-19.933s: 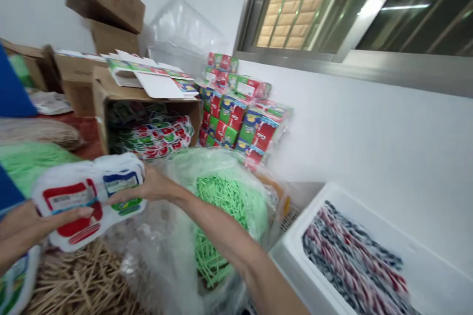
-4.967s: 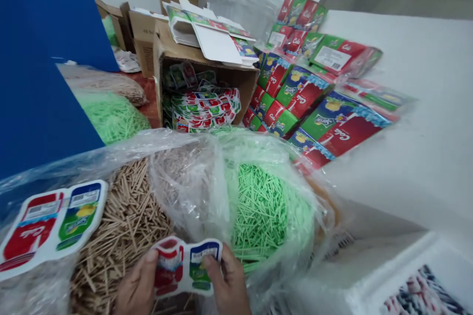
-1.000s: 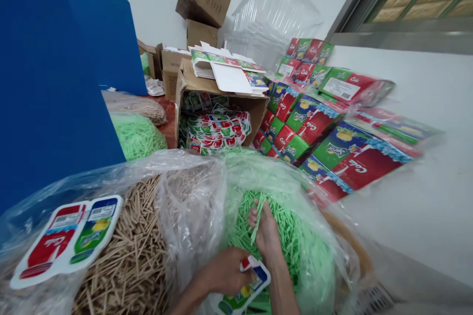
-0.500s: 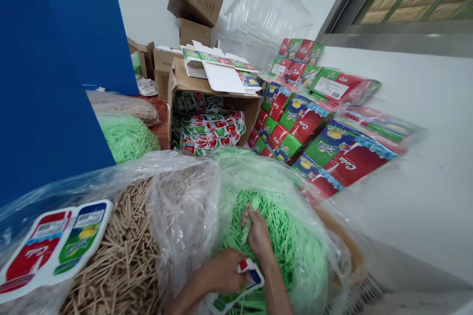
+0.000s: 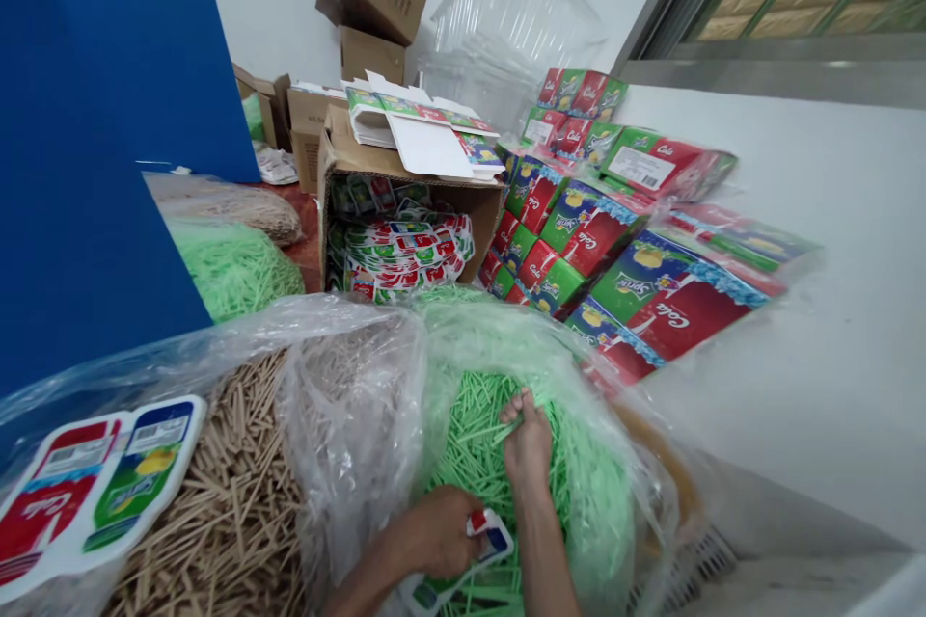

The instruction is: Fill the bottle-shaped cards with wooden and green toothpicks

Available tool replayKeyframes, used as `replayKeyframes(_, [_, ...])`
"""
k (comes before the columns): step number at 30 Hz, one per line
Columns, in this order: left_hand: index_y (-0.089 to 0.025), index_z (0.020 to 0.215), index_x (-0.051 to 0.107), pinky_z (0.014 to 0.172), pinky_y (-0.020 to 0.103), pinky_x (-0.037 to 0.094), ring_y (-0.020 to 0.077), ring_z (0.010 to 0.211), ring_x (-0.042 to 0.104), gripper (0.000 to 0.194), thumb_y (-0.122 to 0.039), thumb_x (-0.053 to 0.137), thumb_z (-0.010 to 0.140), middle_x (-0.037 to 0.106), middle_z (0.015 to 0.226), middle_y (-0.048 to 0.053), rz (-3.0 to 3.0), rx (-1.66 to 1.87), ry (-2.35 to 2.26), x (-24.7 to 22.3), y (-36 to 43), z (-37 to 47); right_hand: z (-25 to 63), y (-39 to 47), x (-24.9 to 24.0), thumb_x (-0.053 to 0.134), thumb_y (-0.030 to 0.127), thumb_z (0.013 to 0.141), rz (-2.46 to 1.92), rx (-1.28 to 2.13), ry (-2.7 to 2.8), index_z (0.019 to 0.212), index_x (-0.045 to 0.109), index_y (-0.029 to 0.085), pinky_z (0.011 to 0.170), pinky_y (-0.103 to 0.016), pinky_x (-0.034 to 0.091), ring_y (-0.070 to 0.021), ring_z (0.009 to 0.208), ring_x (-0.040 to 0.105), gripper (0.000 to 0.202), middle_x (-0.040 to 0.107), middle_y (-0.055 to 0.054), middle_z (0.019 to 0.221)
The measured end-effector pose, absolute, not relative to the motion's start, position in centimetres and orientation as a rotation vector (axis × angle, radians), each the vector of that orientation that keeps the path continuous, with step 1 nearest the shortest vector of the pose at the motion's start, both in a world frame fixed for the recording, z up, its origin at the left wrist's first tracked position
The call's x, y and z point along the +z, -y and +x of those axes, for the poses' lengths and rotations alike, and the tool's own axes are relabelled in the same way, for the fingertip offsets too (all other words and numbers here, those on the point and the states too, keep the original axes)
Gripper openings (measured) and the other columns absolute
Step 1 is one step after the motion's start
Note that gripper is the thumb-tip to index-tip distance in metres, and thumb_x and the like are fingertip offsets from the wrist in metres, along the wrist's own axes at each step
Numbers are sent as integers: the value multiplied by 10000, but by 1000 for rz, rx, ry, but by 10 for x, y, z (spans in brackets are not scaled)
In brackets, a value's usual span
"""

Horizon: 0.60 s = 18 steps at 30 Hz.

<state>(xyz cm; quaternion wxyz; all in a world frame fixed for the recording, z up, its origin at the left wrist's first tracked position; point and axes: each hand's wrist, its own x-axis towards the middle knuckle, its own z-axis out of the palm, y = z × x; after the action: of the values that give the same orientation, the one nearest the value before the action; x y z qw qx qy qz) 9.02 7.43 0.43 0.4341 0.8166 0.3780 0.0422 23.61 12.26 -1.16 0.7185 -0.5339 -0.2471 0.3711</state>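
My left hand (image 5: 447, 530) is closed on a glossy printed packet (image 5: 496, 540) with red, white, blue and green on it, low over the green sticks. My right hand (image 5: 528, 439) pinches a few thin light-green sticks (image 5: 508, 430) above the heap of green sticks (image 5: 470, 443) in a clear plastic bag. To the left, brown sticks (image 5: 224, 501) fill another clear bag. A double Cola and Sprite packet (image 5: 145, 472) lies on that bag's left side. The palm side of my left hand is hidden.
An open carton (image 5: 488, 222) on its side holds many small printed packets (image 5: 405, 255). Stacked Cola and Sprite boxes (image 5: 597, 227) stand at the right by the wall. A blue panel (image 5: 130, 116) rises at the left, and clear plastic trays (image 5: 506, 19) stand behind.
My right hand has shifted slightly right, and fewer sticks show in its fingers, now lying more level. My left hand stays nearly in place with the packet. The view has shifted a little.
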Motion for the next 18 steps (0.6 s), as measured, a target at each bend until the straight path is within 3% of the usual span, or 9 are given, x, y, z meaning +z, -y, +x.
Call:
replayKeyframes(3, [-181,711,685,464,236,340,171,566,570,189,-255,511,717,688,638,27,2038,81,-936,3,-79,91,231,-122,-12,688,476,607,-1154,946,495,750,515,218,423,-227,311,-91,435,357,342,410,92,547])
replayKeyframes(6, [-164,782,703,449,225,337,161,536,570,230,-271,508,723,711,673,53,2053,59,-932,2,-82,92,225,-120,-12,708,471,611,-1140,975,443,775,538,207,446,-217,333,-88,467,383,355,445,88,565])
replayKeyframes(9, [-169,743,705,460,225,339,160,539,578,222,-267,506,728,718,666,60,2091,58,-914,2,-83,93,221,-119,-6,701,470,638,-1117,965,403,784,533,219,511,-217,374,-95,524,422,335,457,93,584])
replayKeyframes(15, [-187,726,696,558,248,390,196,659,633,198,-248,509,754,728,723,62,2161,88,-880,8,-82,91,211,-104,7,771,424,567,-1095,1224,434,772,591,191,478,-233,378,-106,489,446,359,483,74,567])
replayKeyframes(18, [-182,627,681,555,254,393,188,607,612,193,-195,518,729,705,649,58,2176,69,-839,8,-84,90,203,-88,8,806,440,520,-1087,1337,464,810,616,187,491,-245,400,-121,489,480,428,498,66,551])
